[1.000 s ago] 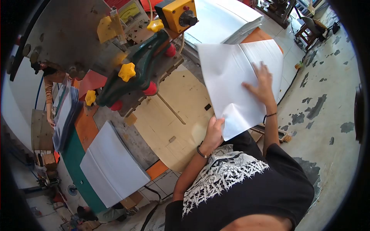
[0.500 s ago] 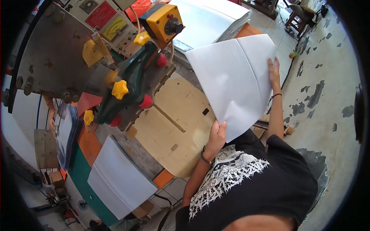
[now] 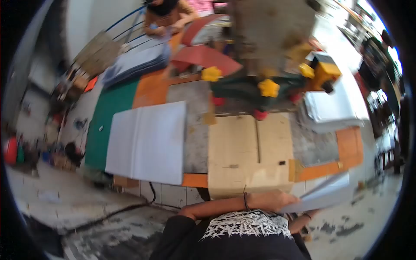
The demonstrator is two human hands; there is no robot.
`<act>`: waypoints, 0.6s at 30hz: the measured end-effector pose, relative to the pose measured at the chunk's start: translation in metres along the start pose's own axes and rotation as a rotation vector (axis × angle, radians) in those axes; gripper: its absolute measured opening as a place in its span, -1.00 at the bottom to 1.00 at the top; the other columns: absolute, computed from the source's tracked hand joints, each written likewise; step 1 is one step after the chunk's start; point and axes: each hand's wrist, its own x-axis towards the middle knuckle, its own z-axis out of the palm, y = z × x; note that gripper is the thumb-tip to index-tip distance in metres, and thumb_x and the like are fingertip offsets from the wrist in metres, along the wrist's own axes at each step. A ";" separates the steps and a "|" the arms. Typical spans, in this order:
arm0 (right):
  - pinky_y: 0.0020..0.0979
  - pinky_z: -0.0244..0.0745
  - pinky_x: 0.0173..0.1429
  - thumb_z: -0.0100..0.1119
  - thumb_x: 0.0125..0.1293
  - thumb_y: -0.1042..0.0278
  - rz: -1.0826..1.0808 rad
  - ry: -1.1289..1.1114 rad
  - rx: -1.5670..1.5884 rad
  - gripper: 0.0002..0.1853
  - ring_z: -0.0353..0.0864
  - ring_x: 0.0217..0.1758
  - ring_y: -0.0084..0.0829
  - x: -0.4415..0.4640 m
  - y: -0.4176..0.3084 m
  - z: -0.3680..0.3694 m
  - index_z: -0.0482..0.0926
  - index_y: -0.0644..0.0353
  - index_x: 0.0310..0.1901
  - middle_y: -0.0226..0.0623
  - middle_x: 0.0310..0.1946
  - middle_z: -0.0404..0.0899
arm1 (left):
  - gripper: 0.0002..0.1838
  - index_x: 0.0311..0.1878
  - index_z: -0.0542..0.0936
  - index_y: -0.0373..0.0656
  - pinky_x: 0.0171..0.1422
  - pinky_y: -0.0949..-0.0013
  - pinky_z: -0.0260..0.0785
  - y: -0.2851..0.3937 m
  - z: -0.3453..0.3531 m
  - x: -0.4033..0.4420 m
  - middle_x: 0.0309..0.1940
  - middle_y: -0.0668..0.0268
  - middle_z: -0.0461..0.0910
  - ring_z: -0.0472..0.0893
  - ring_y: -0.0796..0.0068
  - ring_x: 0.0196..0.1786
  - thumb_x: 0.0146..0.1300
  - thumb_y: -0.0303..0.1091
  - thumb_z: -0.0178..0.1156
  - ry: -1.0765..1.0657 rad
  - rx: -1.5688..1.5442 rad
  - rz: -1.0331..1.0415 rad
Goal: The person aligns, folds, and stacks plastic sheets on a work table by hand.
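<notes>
At the lower right, my left hand (image 3: pixel 275 200) is closed on the near edge of a folded white sheet (image 3: pixel 329 197). The sheet is tilted, seen almost edge-on and smeared by motion. My right wrist (image 3: pixel 301 222) shows below the sheet; the hand's fingers are hidden behind it. Beyond my left hand lies a tan board (image 3: pixel 229 147) with a dark slot, under the press head (image 3: pixel 260 89) with its yellow star knobs and red feet. A stack of creased white sheets (image 3: pixel 158 143) lies on the table to the left.
Another stack of white sheets (image 3: pixel 331 108) lies right of the press, near a yellow control box (image 3: pixel 325 71). Dark-edged sheets (image 3: pixel 136 65) are piled at the back left, where another person (image 3: pixel 169 17) sits. A cable (image 3: pixel 130 212) runs across the floor.
My view has swung left. The white sheet has gone from broadside, with both hands at its edges, to nearly edge-on and low at the right. My right hand's fingers have become hidden.
</notes>
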 end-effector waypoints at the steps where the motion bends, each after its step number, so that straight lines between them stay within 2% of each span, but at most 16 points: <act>1: -0.22 0.33 0.43 -0.06 0.53 -0.13 -0.012 0.013 -0.019 -0.27 0.36 0.40 -0.23 0.004 -0.017 -0.001 0.14 0.24 0.50 -0.13 0.39 0.34 | -0.40 0.37 0.44 -0.11 0.07 0.14 0.53 0.014 -0.010 -0.002 0.14 0.11 0.62 0.64 0.10 0.00 0.20 -0.60 0.00 0.019 0.077 0.083; 2: -0.22 0.33 0.43 -0.05 0.53 -0.12 -0.035 0.019 -0.035 -0.28 0.37 0.39 -0.23 0.006 -0.036 0.001 0.14 0.24 0.50 -0.13 0.39 0.34 | -0.38 0.36 0.46 -0.08 0.07 0.17 0.54 0.026 -0.020 -0.004 0.13 0.15 0.64 0.65 0.13 0.01 0.17 -0.63 0.00 0.023 0.152 0.167; 5: -0.23 0.35 0.42 -0.02 0.53 -0.10 -0.105 0.015 -0.056 -0.29 0.39 0.37 -0.23 0.017 -0.106 0.022 0.16 0.24 0.49 -0.13 0.37 0.36 | -0.37 0.31 0.52 -0.03 0.10 0.19 0.53 0.061 -0.058 -0.024 0.13 0.23 0.65 0.66 0.20 0.03 0.14 -0.69 0.00 0.212 0.153 0.244; 6: -0.23 0.35 0.41 -0.02 0.53 -0.10 -0.125 -0.009 -0.043 -0.29 0.39 0.36 -0.23 0.022 -0.128 0.032 0.16 0.24 0.49 -0.13 0.37 0.37 | -0.43 0.27 0.56 -0.02 0.11 0.17 0.53 0.069 -0.067 -0.036 0.15 0.22 0.65 0.66 0.18 0.00 0.18 -0.66 0.05 0.310 0.097 0.227; 9: -0.23 0.36 0.40 0.01 0.52 -0.08 -0.144 -0.141 0.007 -0.30 0.41 0.34 -0.23 0.026 -0.174 0.065 0.17 0.24 0.48 -0.12 0.35 0.38 | -0.60 0.24 0.56 -0.12 0.04 0.24 0.51 0.061 -0.079 -0.093 0.05 0.17 0.68 0.66 0.25 -0.10 0.35 -0.53 0.06 0.549 -0.004 -0.006; 11: -0.23 0.37 0.39 0.03 0.52 -0.07 -0.101 -0.297 0.036 -0.30 0.43 0.33 -0.23 0.022 -0.187 0.102 0.18 0.24 0.48 -0.12 0.34 0.39 | -0.69 0.19 0.52 -0.23 -0.23 0.28 0.45 0.060 -0.075 -0.137 -0.34 0.11 0.65 0.65 0.31 -0.34 0.54 -0.29 0.00 0.846 -0.022 -0.397; 13: -0.23 0.38 0.38 0.04 0.52 -0.05 -0.052 -0.450 0.052 -0.31 0.44 0.32 -0.23 0.001 -0.190 0.153 0.19 0.24 0.47 -0.12 0.33 0.40 | -0.68 0.13 0.52 -0.30 -0.38 0.31 0.32 0.060 -0.071 -0.164 -0.52 0.21 0.51 0.49 0.47 -0.50 0.52 -0.26 0.03 1.126 0.088 -0.425; 15: -0.27 0.44 0.27 0.19 0.45 0.03 -0.100 -0.554 0.050 -0.36 0.52 0.15 -0.29 -0.025 -0.180 0.191 0.28 0.26 0.39 -0.15 0.19 0.50 | -0.69 0.08 0.54 -0.33 -0.46 0.34 0.24 0.068 -0.070 -0.189 -0.61 0.28 0.41 0.38 0.56 -0.56 0.51 -0.25 0.04 1.318 0.224 -0.514; 16: -0.29 0.45 0.20 0.20 0.44 0.03 -0.093 -0.563 0.154 -0.38 0.52 0.10 -0.35 -0.039 -0.169 0.203 0.31 0.25 0.36 -0.18 0.14 0.51 | -0.69 0.06 0.55 -0.33 -0.48 0.36 0.21 0.074 -0.071 -0.202 -0.63 0.32 0.38 0.34 0.59 -0.58 0.51 -0.26 0.05 1.392 0.300 -0.570; 17: -0.28 0.45 0.20 0.21 0.42 0.05 -0.189 -0.771 0.308 -0.40 0.50 0.15 -0.37 -0.051 -0.161 0.209 0.33 0.22 0.35 -0.19 0.17 0.49 | -0.69 0.04 0.55 -0.34 -0.50 0.36 0.19 0.082 -0.071 -0.212 -0.66 0.33 0.37 0.34 0.59 -0.60 0.51 -0.25 0.05 1.473 0.380 -0.594; 18: -0.20 0.40 0.26 0.33 0.29 -0.04 -0.193 -0.836 0.228 -0.24 0.45 0.22 -0.30 -0.058 -0.146 0.206 0.30 0.26 0.37 -0.15 0.21 0.46 | -0.69 0.02 0.56 -0.35 -0.52 0.36 0.17 0.091 -0.069 -0.224 -0.68 0.34 0.36 0.33 0.59 -0.62 0.51 -0.25 0.06 1.552 0.457 -0.622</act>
